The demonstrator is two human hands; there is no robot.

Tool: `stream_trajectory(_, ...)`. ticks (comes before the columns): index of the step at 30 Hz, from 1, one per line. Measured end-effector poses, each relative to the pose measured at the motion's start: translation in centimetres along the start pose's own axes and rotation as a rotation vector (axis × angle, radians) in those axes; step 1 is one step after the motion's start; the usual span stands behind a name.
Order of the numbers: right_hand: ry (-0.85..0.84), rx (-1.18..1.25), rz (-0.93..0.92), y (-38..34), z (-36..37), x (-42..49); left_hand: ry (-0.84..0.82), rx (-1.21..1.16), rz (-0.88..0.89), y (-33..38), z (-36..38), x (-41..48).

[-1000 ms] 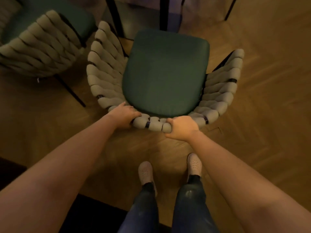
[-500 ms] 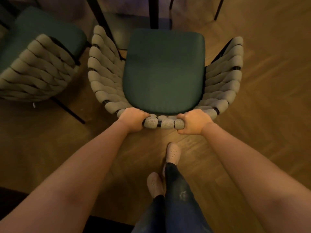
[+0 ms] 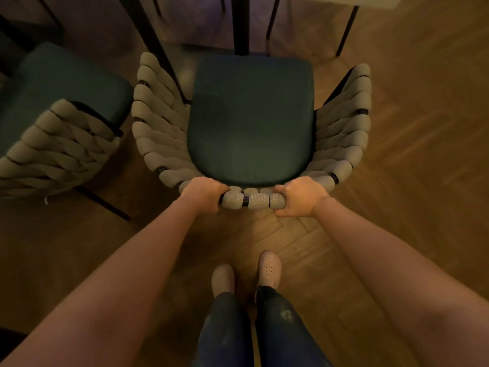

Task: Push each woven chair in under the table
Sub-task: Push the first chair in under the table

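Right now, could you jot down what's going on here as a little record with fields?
activity: a person standing behind a chair, holding its back
held chair: woven beige rope chair with a dark green seat cushion, facing the table
left hand: closed grip on the top rail of the backrest
right hand: closed grip on the same rail
table: white tabletop edge at top, black metal table leg just beyond the seat front
neighbour: second woven chair with green seat, to the left
floor: herringbone wooden floor
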State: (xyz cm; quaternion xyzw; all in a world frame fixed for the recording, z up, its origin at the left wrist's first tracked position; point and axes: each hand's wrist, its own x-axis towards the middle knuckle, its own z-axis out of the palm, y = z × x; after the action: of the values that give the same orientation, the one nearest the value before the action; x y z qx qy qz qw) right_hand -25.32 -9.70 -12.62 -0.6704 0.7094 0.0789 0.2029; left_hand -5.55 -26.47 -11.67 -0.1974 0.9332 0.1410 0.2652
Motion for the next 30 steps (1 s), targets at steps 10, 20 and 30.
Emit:
stream_trajectory(10,-0.015,0.007,-0.038,1.2,-1.1,2.6,-0.007,-0.063,0.113,-3.0,-1.6,1.7)
stream_trajectory(20,0.209,0.238,0.455,0.8,-1.3,1.8,0.331,-0.161,-0.218,-9.2,-2.9,0.0)
stream_trajectory(30,0.614,0.486,1.249,1.4,-1.3,3.5,0.541,-1.483,-1.208,-9.6,-4.4,1.5)
